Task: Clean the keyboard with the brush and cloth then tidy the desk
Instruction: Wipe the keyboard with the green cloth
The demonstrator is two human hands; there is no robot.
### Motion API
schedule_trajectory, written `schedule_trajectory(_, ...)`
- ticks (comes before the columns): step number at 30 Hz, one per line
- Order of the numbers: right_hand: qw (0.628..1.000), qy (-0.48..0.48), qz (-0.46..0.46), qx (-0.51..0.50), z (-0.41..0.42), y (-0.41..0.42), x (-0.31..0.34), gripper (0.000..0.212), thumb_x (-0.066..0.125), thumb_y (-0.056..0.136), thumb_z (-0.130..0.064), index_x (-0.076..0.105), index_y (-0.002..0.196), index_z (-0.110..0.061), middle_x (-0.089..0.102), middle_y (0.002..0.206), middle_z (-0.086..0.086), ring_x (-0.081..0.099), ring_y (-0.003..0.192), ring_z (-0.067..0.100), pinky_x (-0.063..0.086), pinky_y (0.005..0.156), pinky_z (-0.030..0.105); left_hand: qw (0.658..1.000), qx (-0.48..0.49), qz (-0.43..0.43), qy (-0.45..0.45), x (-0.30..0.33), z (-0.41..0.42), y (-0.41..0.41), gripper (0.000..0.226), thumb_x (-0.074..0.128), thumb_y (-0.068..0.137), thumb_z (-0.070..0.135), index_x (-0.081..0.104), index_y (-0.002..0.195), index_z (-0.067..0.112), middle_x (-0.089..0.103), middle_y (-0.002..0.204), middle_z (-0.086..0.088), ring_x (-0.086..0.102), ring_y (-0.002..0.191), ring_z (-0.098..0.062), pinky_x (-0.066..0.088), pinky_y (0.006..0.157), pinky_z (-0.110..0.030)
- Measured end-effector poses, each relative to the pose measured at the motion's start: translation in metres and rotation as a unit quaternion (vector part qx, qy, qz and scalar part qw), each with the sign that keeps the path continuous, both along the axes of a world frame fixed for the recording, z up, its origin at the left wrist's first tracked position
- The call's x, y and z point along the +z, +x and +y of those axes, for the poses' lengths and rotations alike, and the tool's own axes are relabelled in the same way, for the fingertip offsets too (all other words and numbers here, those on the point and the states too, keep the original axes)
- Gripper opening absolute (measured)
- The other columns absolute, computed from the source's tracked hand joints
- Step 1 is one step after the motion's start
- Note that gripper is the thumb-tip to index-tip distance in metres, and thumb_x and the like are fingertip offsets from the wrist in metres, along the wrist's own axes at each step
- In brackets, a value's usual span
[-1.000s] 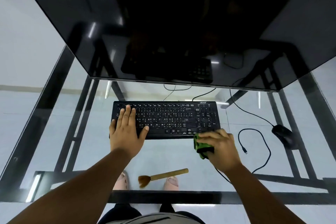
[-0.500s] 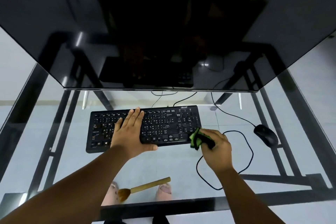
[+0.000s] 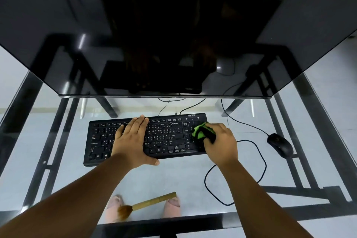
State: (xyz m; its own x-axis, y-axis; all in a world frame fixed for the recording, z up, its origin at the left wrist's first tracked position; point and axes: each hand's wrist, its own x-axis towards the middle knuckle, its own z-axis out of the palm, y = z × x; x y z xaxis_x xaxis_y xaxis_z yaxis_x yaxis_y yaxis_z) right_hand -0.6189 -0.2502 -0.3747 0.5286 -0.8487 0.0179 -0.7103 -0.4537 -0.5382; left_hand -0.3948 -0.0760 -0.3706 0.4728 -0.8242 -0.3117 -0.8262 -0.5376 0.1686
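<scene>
A black keyboard (image 3: 166,137) lies on the glass desk (image 3: 173,176) below the monitor. My left hand (image 3: 133,141) rests flat on its left-middle keys, fingers straight, thumb over the front edge. My right hand (image 3: 220,143) grips a bunched green and black cloth (image 3: 201,133) and presses it on the number pad at the keyboard's right end. A brush (image 3: 148,204) with a tan wooden handle and brown bristles lies near the desk's front edge, bristles to the left.
A large dark monitor (image 3: 173,35) overhangs the back of the desk. A black mouse (image 3: 280,144) sits at the right, its cable (image 3: 258,160) looping beside my right wrist. The desk's black frame bar (image 3: 154,224) runs along the front edge.
My right hand has carried the cloth from the keyboard's front right corner up onto the number pad. My left hand has slid right along the keys. The camera view has shifted.
</scene>
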Motion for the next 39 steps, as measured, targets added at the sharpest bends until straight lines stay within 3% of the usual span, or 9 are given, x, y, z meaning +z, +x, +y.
schedule_trajectory(3,1.0,-0.001,-0.017,-0.015,0.007,-0.006,-0.002,0.043,0.065,0.072,-0.009,0.068,0.114,-0.018,0.066,0.108,0.0,0.06,0.094,0.027,0.051,0.081,0.031,1.0,-0.004,0.001,0.002,0.0,0.0,0.001,0.144,0.057,0.043,0.091,-0.011,0.152,0.025,-0.012,0.16,0.009,-0.009,0.148,-0.014,-0.001,0.12,-0.044)
schedule_trajectory(8,1.0,-0.011,-0.002,-0.02,-0.012,0.029,0.0,0.049,0.062,0.079,-0.009,0.062,0.127,-0.019,0.065,0.122,0.0,0.056,0.103,0.027,0.05,0.091,0.033,1.0,-0.006,0.01,0.004,0.002,0.0,0.001,0.145,0.058,0.044,0.09,-0.012,0.152,0.025,-0.014,0.16,0.009,-0.01,0.148,-0.014,0.0,0.12,-0.045)
schedule_trajectory(13,0.996,-0.004,0.015,0.089,-0.002,0.061,0.006,0.052,0.061,0.083,-0.01,0.058,0.133,-0.022,0.06,0.13,-0.006,0.05,0.112,0.02,0.044,0.101,0.03,1.0,-0.008,0.012,0.005,0.002,0.001,0.003,0.144,0.059,0.045,0.09,-0.014,0.151,0.025,-0.017,0.159,0.01,-0.013,0.147,-0.012,-0.001,0.12,-0.044)
schedule_trajectory(16,0.996,-0.007,0.022,0.082,0.004,0.049,0.004,0.051,0.061,0.084,-0.013,0.057,0.133,-0.023,0.059,0.129,-0.007,0.051,0.11,0.019,0.046,0.097,0.03,1.0,-0.017,0.015,0.0,0.002,0.006,0.008,0.144,0.06,0.046,0.088,-0.016,0.151,0.026,-0.019,0.159,0.01,-0.014,0.147,-0.01,-0.003,0.12,-0.043)
schedule_trajectory(21,0.999,-0.016,0.022,-0.048,-0.009,0.044,0.002,0.047,0.061,0.082,-0.01,0.061,0.129,-0.016,0.063,0.122,0.003,0.054,0.103,0.028,0.048,0.09,0.033,1.0,-0.002,0.016,-0.009,0.003,0.019,0.021,0.144,0.059,0.045,0.089,-0.013,0.152,0.025,-0.016,0.16,0.009,-0.014,0.147,-0.01,-0.004,0.12,-0.041)
schedule_trajectory(27,0.997,0.0,0.017,0.073,0.014,0.071,0.007,0.048,0.06,0.081,-0.011,0.061,0.129,-0.021,0.061,0.124,-0.004,0.052,0.108,0.021,0.048,0.095,0.031,0.999,0.02,0.019,-0.019,0.002,0.028,0.025,0.143,0.056,0.044,0.091,-0.01,0.153,0.024,-0.015,0.16,0.009,-0.015,0.147,-0.012,-0.005,0.12,-0.041)
schedule_trajectory(34,0.998,-0.026,0.034,-0.046,0.0,0.046,0.002,0.043,0.061,0.078,-0.006,0.066,0.12,-0.011,0.067,0.113,0.007,0.056,0.095,0.031,0.052,0.084,0.036,0.999,0.03,0.031,-0.021,0.003,0.036,0.032,0.144,0.058,0.043,0.089,-0.008,0.153,0.025,-0.015,0.16,0.011,-0.015,0.146,-0.008,-0.005,0.12,-0.041)
schedule_trajectory(39,0.999,-0.01,0.03,0.031,0.019,0.068,0.007,0.047,0.059,0.079,-0.007,0.064,0.124,-0.019,0.063,0.121,-0.001,0.053,0.103,0.025,0.05,0.091,0.035,0.999,0.026,0.032,-0.02,0.003,0.034,0.033,0.144,0.058,0.043,0.09,-0.008,0.153,0.025,-0.014,0.16,0.01,-0.012,0.147,-0.011,-0.004,0.119,-0.042)
